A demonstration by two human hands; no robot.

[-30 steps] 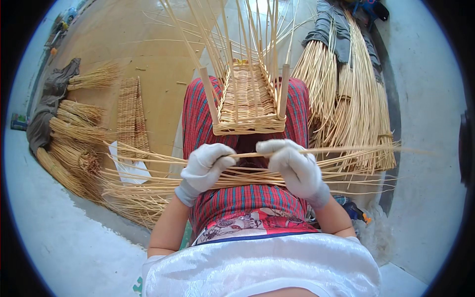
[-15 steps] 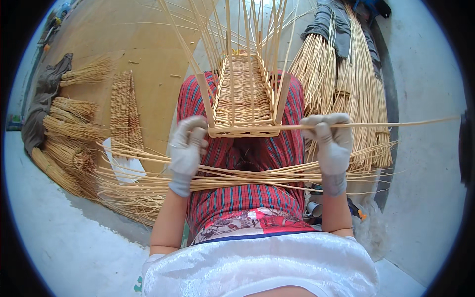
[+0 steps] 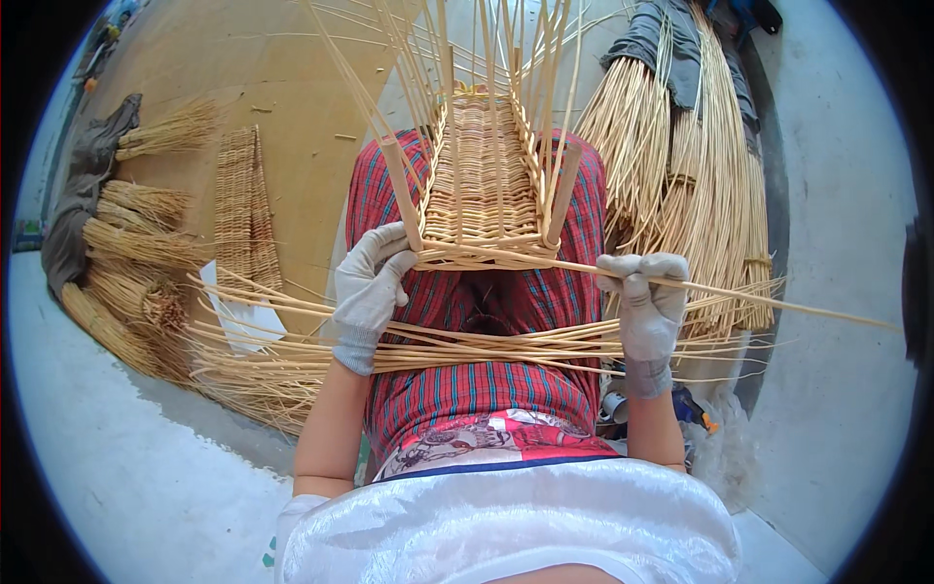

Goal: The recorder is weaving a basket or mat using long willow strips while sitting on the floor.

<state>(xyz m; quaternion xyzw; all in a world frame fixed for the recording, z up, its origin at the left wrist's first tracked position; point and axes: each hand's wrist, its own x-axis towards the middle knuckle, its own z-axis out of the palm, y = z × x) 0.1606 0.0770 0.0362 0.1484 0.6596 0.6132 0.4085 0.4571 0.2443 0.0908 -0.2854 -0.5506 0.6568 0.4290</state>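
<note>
Lap: loose rods (image 3: pixel 418 362) lie across your checked trousers (image 3: pixel 467 397), nearest your body and below both hands.
Right hand: your gloved right hand (image 3: pixel 650 297) pinches a single rod (image 3: pixel 778 303) between thumb and fingers, just right of the woven frame (image 3: pixel 484 185). The long tail runs out to your right.
Left hand: your gloved left hand (image 3: pixel 367 292) has come up to the frame's near left corner; half a second ago it was off to the side, not touching. Its grip is bent around that corner, but whether it pinches the edge or the rod's inner end, you can't tell from here.
Rod, changed: a second ago both hands held it over your lap, clear of the frame. Now it meets the near edge, its tail sloping lower.
Meaning: looks like rod and edge are being lined up, left hand steadying.
Frame: on your knees, two stout posts (image 3: pixel 401 200) at the near corners.
Floor beyond: woven panel (image 3: pixel 236 195) left, long rod bundles (image 3: pixel 715 195) right.
</note>
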